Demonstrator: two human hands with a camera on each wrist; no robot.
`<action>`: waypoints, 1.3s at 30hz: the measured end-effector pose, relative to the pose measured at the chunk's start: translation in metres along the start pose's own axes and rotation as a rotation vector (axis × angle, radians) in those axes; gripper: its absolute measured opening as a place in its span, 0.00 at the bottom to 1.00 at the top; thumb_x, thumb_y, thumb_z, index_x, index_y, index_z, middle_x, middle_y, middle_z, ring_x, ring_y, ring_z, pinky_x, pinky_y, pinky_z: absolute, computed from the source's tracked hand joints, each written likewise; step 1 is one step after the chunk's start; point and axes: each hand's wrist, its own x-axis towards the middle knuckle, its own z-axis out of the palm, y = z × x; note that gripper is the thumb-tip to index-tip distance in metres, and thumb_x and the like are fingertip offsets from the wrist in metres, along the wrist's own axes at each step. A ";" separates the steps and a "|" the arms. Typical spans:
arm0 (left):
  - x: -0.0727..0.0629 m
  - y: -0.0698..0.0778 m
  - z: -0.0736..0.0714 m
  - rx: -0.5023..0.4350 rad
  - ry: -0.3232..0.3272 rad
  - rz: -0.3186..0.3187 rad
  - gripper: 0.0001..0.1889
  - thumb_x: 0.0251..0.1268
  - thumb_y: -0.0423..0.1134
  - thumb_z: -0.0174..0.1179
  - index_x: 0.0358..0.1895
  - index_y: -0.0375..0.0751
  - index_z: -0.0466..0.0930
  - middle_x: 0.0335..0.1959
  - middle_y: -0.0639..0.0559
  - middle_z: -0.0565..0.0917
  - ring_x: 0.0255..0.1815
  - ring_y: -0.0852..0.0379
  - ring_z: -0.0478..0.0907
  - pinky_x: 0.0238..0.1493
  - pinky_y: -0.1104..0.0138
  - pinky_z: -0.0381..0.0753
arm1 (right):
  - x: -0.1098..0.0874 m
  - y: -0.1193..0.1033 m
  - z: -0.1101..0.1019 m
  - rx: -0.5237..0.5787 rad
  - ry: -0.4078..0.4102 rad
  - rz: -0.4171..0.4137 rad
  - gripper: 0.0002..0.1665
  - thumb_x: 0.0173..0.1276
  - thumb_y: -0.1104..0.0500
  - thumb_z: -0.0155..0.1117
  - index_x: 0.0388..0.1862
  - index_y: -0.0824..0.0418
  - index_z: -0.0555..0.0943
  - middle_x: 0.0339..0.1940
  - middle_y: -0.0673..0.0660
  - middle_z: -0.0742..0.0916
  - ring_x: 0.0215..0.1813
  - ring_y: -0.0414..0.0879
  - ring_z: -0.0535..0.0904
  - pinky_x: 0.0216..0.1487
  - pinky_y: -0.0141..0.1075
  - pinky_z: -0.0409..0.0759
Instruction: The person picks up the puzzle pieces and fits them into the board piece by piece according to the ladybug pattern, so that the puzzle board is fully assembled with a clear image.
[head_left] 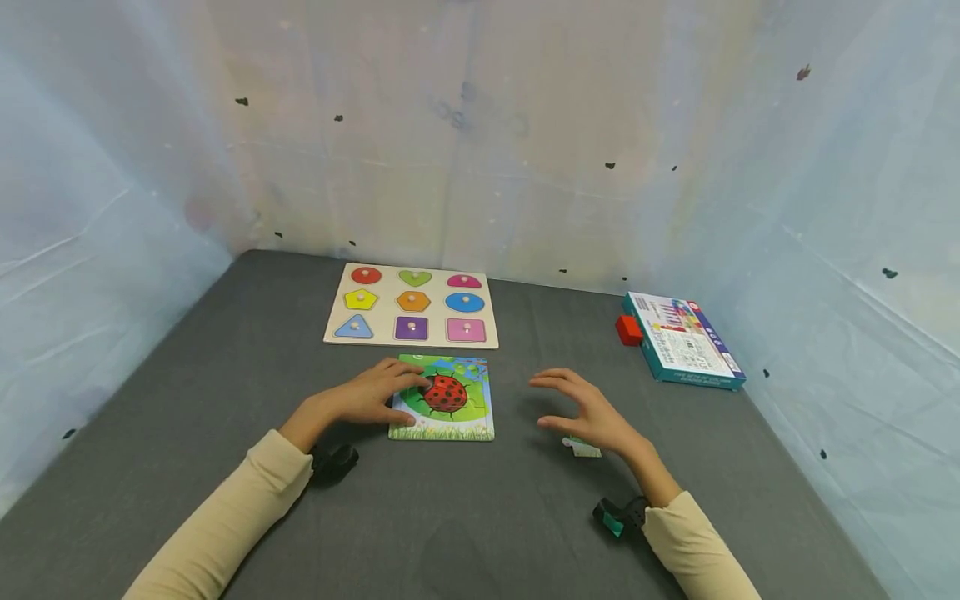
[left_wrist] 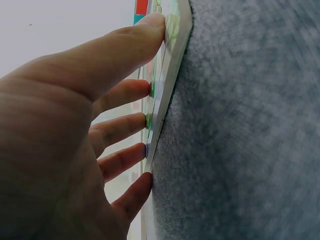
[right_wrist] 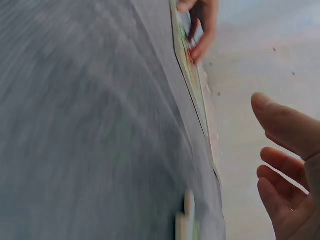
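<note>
A ladybug jigsaw puzzle (head_left: 450, 408) in a flat square tray lies on the grey table in the head view. My left hand (head_left: 373, 393) rests on its left part with spread fingers. In the left wrist view the thumb and several fingertips touch the puzzle board (left_wrist: 172, 55) near its edge. My right hand (head_left: 588, 408) hovers to the right of the puzzle, fingers apart and holding nothing. Partly hidden beneath it is a loose jigsaw piece (head_left: 583, 448), pale green and white, which also shows low in the right wrist view.
Behind the ladybug puzzle lies a wooden shape board (head_left: 382, 333) with knobbed coloured pieces. At the far right is a teal and white box (head_left: 686, 342) with a red block (head_left: 628, 330) against its left side. Pale plastic sheeting (head_left: 465, 167) encloses the table's back and sides.
</note>
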 end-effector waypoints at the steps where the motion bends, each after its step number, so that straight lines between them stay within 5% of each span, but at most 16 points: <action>1: 0.000 0.000 0.000 -0.003 -0.002 0.000 0.32 0.58 0.55 0.62 0.64 0.44 0.69 0.67 0.42 0.64 0.67 0.42 0.56 0.62 0.44 0.59 | -0.005 0.001 -0.002 -0.003 0.008 0.003 0.34 0.55 0.57 0.72 0.61 0.58 0.73 0.61 0.55 0.74 0.62 0.48 0.69 0.58 0.47 0.69; 12: -0.001 0.002 0.000 -0.017 -0.005 -0.004 0.32 0.58 0.54 0.62 0.64 0.44 0.69 0.67 0.42 0.64 0.66 0.42 0.56 0.61 0.44 0.60 | -0.045 0.010 -0.014 -0.045 -0.016 0.106 0.36 0.54 0.53 0.73 0.61 0.61 0.73 0.57 0.51 0.76 0.58 0.45 0.71 0.54 0.44 0.72; 19: -0.001 0.001 0.001 -0.019 -0.008 -0.010 0.35 0.58 0.54 0.62 0.66 0.40 0.66 0.67 0.42 0.64 0.66 0.43 0.57 0.61 0.45 0.60 | -0.062 0.015 -0.021 -0.063 -0.055 0.091 0.37 0.50 0.55 0.76 0.59 0.64 0.74 0.54 0.57 0.77 0.54 0.51 0.72 0.52 0.43 0.73; 26: -0.002 0.001 0.001 0.011 -0.005 0.002 0.36 0.59 0.55 0.61 0.67 0.38 0.65 0.67 0.41 0.64 0.66 0.42 0.56 0.61 0.45 0.60 | -0.069 0.014 -0.022 -0.072 -0.087 0.168 0.31 0.52 0.51 0.74 0.55 0.59 0.78 0.51 0.53 0.78 0.53 0.43 0.70 0.50 0.43 0.71; 39: -0.002 0.006 -0.003 0.018 -0.012 0.001 0.36 0.60 0.53 0.61 0.67 0.37 0.64 0.67 0.40 0.63 0.66 0.41 0.56 0.61 0.44 0.60 | -0.070 0.023 -0.014 0.014 -0.071 0.127 0.24 0.56 0.55 0.71 0.52 0.59 0.80 0.44 0.53 0.80 0.43 0.46 0.75 0.41 0.35 0.73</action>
